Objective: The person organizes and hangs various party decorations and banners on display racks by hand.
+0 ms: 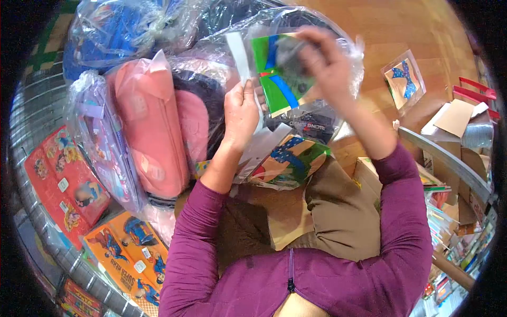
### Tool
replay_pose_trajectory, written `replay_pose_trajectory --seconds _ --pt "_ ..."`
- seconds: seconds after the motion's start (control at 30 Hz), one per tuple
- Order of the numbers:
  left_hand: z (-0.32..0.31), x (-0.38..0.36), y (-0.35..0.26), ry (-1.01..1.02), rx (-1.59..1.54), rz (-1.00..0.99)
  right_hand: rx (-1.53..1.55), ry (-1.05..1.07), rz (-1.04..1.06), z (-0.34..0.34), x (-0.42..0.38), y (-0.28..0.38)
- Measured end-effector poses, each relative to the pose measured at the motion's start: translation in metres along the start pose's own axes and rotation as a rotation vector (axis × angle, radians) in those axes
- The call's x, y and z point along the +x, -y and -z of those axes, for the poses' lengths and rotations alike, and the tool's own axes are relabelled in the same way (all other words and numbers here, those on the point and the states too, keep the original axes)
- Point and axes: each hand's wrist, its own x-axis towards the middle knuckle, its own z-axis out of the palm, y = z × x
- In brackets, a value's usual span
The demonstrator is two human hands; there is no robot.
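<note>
Between the fingers and thumb of my left hand (242, 110) is the edge of a clear plastic sleeve with a white strip, and a green, blue and tan picture card (281, 94) shows with it. My right hand (330, 68) is over the card's right side, its fingers smeared by motion. A blurred dark grey patch (294, 57) lies by those fingertips; I cannot tell if they hold it. Below, on my lap, rest more sleeved picture cards (288, 161) with a blue dotted bow design.
Plastic-wrapped bags and pink cases (150, 127) are heaped at the left. Nearer are a red folder (66, 185) and an orange superhero folder (129, 256). A sleeved bow card (405, 80) lies on the wooden floor at right, near cardboard pieces (455, 117) and a metal bar (449, 158).
</note>
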Motion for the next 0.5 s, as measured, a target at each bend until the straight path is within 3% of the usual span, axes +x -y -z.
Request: replay_pose_trajectory --seconds 0.07,0.1,0.17,0.2,0.27,0.33,0.5 --pt "0.004 0.007 0.018 0.006 0.108 -0.103 -0.332 0.280 0.310 -0.031 -0.028 -0.029" --pt "0.006 0.010 0.025 0.001 0.222 -0.209 -0.348 0.402 0.307 -0.039 -0.038 -0.042" --pt "0.002 0.006 0.024 -0.013 0.161 -0.122 -0.445 0.630 0.347 -0.037 -0.036 -0.057" --pt "0.001 0.004 0.023 -0.038 0.096 -0.043 -0.474 0.582 0.391 -0.032 -0.031 -0.065" --pt "0.010 0.012 0.041 -0.006 0.252 -0.115 -0.660 0.510 0.358 -0.013 -0.020 -0.081" --pt "0.008 0.012 0.035 0.013 0.127 -0.074 -0.757 0.385 0.315 0.007 -0.012 -0.104" --pt "0.000 0.009 0.025 0.013 -0.010 -0.018 -0.708 0.198 0.339 0.019 -0.003 -0.134"
